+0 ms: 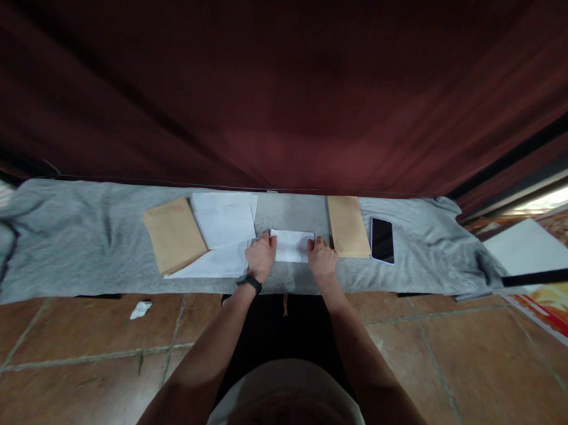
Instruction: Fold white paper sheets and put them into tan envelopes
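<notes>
A small white sheet of paper (292, 246), seemingly folded, lies in front of me on the grey cloth (289, 206). My left hand (261, 257) grips its left edge, thumb on top and fingers curled. At the right edge, my right hand (322, 256) pinches the same paper in a like way. Loose white sheets (226, 222) spread out to the left of my left hand. Beyond them rests a stack of brown envelopes (175, 232), set at a slant. Another brown envelope (349, 225) lies just right of my right hand.
A phone (382, 240) with a dark screen is on the cloth at the right. A dark red curtain (290, 98) hangs along the far edge. Crumpled white paper (140, 309) lies on the tiled floor (82, 335). At far right is a white panel (529, 251).
</notes>
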Demonstrator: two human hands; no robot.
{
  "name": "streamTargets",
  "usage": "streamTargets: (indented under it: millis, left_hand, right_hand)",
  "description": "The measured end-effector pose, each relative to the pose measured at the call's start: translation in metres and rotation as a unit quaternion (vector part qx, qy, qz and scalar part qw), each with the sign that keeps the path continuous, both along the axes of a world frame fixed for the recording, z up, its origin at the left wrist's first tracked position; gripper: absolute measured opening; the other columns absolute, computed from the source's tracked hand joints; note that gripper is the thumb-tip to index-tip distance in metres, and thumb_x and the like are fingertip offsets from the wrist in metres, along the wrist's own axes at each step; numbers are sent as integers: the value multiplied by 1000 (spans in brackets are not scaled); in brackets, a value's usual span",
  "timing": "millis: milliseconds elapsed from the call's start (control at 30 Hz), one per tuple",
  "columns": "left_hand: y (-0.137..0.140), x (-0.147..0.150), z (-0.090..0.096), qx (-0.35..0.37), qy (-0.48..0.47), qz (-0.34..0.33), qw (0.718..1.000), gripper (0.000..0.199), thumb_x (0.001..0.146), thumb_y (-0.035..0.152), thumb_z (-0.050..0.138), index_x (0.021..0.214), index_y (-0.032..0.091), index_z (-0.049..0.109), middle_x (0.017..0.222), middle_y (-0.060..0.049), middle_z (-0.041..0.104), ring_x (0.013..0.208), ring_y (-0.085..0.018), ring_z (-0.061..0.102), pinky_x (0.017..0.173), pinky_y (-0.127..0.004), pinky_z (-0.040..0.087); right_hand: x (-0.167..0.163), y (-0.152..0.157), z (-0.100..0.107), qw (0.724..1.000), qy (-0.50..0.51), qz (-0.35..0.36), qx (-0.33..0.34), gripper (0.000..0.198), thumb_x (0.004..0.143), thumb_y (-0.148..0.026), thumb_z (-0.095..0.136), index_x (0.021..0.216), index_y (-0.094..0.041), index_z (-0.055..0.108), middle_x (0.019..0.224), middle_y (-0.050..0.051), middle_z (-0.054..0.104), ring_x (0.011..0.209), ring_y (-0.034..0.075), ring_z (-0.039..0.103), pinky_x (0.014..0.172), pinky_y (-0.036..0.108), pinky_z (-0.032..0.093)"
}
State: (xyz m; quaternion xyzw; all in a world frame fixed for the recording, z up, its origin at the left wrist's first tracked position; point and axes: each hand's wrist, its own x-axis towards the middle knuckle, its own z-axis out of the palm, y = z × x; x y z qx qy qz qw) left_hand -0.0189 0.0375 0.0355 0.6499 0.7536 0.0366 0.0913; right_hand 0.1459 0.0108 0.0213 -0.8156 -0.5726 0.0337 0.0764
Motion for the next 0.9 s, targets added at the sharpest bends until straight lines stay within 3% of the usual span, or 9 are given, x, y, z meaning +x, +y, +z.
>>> streamTargets:
  millis: [133, 233, 433, 567, 767, 900]
  left_hand:
    - [0, 1, 1, 6, 7, -9, 1000, 41, 104, 43, 32, 118, 16, 60, 93, -15, 74, 90, -27, 73, 75, -34, 51]
    - [1, 2, 1, 5, 11, -9, 1000, 42, 104, 43, 32, 120, 16, 60, 93, -16, 74, 91, -27, 73, 76, -34, 52]
    - [2, 1, 0, 12, 11, -21, 1000, 42, 104, 41, 33, 124, 15, 58, 92, -16, 75, 91, -28, 73, 75, -35, 52]
    - [1, 1, -2, 21, 12, -33, 999, 42, 104, 41, 31, 125, 15, 57, 93, -16, 75, 89, -28, 73, 74, -34, 53]
    - [-2, 1, -2, 22, 11, -40, 999, 42, 105, 39, 30, 127, 13, 54, 95, -16, 73, 92, -27, 72, 76, -33, 52]
    - [-9, 2, -3, 57, 21, -87, 994, 38, 103, 28, 30, 127, 12, 55, 114, -18, 69, 109, -29, 65, 91, -38, 50]
  right_hand:
    - [-3, -4, 3, 999, 9, 18, 47, 27, 102, -29, 44, 112, -12, 62, 100, 17, 71, 91, 26, 68, 80, 35, 48]
    - [-10, -8, 4, 992, 14, 72, 101, 29, 100, -29, 45, 119, -13, 61, 110, 18, 68, 104, 29, 61, 90, 41, 45]
    - [-31, -16, -15, 972, 49, 188, 128, 46, 103, -31, 38, 142, -9, 49, 150, 18, 49, 138, 29, 41, 111, 45, 33]
    - [-36, -20, -32, 974, 45, 191, 115, 52, 105, -35, 36, 150, -9, 42, 157, 18, 39, 144, 29, 36, 118, 48, 25]
    - [-37, -22, -38, 975, 40, 182, 125, 54, 105, -35, 36, 153, -11, 38, 158, 20, 35, 146, 30, 35, 118, 51, 26]
    - [-38, -22, -38, 975, 40, 178, 124, 54, 105, -35, 35, 153, -11, 37, 159, 19, 34, 146, 30, 34, 118, 51, 25]
